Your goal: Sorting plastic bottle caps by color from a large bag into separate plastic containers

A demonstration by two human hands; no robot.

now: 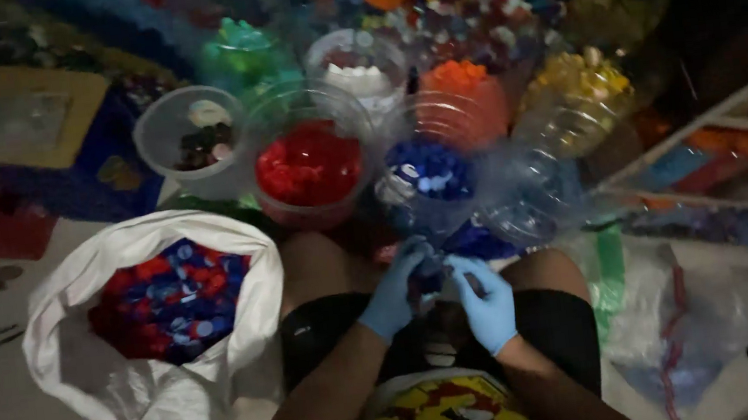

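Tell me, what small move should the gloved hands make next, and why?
Probably the right hand should carry the dark blue cap forward and drop it into the container of blue caps. Both gloved hands, the left hand too, pinch that cap above the lap, and that container stands straight ahead, holding caps of like colour; the red caps sit apart.

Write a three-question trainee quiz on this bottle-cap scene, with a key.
1. True or false: both hands wear blue gloves.
2. What lies in the white sack? A) only yellow caps B) mixed red and blue caps C) folded cloth
3. Fill in: the tub just beyond the sack holds ___ caps.

Key:
1. True. The left hand and right hand are both gloved, close together over the lap around a small dark thing.
2. B. Mixed caps.
3. Red. Red caps.
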